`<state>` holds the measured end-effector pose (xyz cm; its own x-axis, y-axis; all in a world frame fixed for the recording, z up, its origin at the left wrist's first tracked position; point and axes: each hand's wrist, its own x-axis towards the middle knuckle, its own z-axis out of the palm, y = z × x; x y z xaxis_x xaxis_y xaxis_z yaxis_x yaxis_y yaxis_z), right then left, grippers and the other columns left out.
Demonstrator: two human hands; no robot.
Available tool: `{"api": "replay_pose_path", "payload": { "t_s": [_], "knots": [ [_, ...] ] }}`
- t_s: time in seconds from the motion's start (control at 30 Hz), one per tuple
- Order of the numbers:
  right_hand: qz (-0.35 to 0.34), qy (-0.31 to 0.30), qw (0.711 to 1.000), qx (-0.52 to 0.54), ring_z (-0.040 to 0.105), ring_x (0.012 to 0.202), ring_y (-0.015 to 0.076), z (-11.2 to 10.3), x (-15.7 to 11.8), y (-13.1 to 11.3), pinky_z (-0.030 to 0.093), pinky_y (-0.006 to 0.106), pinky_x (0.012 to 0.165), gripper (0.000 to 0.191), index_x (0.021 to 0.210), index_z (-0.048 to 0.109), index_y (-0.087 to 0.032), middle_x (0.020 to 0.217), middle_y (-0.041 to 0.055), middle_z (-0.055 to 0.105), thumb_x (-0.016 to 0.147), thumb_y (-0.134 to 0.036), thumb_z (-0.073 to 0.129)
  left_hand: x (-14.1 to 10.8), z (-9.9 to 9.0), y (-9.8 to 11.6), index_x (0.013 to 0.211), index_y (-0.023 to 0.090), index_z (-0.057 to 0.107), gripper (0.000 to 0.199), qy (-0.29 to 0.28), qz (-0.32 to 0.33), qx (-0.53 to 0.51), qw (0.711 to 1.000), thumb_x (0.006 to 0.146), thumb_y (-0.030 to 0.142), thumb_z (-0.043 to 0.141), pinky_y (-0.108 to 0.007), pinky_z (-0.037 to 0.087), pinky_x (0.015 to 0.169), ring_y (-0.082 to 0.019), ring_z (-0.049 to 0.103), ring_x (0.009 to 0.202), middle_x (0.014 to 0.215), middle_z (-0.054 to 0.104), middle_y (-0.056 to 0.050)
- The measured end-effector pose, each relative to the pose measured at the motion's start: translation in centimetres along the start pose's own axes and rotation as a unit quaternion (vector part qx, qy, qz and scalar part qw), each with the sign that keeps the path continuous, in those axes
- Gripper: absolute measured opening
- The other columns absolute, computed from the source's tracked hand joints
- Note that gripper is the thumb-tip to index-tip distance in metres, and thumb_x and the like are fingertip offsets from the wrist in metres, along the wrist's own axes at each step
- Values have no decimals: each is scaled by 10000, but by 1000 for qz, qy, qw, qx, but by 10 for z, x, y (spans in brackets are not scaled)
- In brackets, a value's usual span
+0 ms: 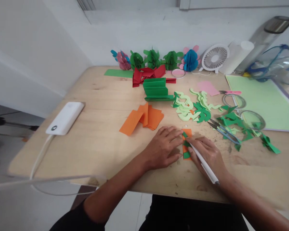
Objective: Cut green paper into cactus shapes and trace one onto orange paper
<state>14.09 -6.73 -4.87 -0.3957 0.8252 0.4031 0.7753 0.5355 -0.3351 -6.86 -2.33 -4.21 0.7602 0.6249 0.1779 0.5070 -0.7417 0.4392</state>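
My left hand point(163, 147) lies spread on the wooden table, its fingertips on the left edge of a small orange paper point(188, 131). A green cut-out piece point(187, 155) rests on top of that paper, partly covered by my fingers. Held in my right hand point(208, 154) is a white pen point(204, 164), its tip end down at the paper and its other end pointing toward me. Just behind my left hand are several orange paper pieces point(132, 121). Light green curved cut-outs point(183, 109) lie beyond the paper.
Scissors point(225, 132) lie among green scraps on the right. Folded green paper point(156, 87) and red paper point(148, 74) sit farther back. Honeycomb paper figures point(153, 59) and a white fan point(215, 58) line the wall. A power bank point(65, 118) with a cable is at left.
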Motion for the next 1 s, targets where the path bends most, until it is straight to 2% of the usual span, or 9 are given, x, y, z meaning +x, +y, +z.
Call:
{"api": "replay_pose_path", "payload": {
  "t_s": [0.2, 0.5, 1.0],
  "knots": [
    [-7, 7, 1000, 4, 641, 831, 225, 0, 1, 0, 524, 376, 767, 301, 1188, 586, -162, 907, 88, 725, 897, -127, 517, -2, 7, -8, 1273, 215, 553, 485, -25, 21, -2, 999, 860, 467, 515, -521, 214, 1119, -310, 300, 1383, 1469, 435, -94],
    [-11, 5, 1000, 7, 638, 825, 231, -1, 2, -1, 512, 379, 768, 318, 1191, 594, -153, 870, 81, 725, 883, -113, 530, -2, 5, -12, 1299, 244, 539, 515, -61, 29, 0, 998, 841, 480, 543, -545, 170, 1123, -334, 258, 1400, 1502, 386, -94],
    [-1, -4, 1000, 7, 651, 859, 240, -2, 3, -2, 519, 386, 790, 271, 1129, 626, -125, 897, 107, 721, 871, -115, 542, -2, 6, -12, 1294, 249, 541, 486, -44, 19, -12, 999, 853, 452, 527, -541, 169, 1125, -324, 266, 1398, 1502, 380, -101]
  ]
}}
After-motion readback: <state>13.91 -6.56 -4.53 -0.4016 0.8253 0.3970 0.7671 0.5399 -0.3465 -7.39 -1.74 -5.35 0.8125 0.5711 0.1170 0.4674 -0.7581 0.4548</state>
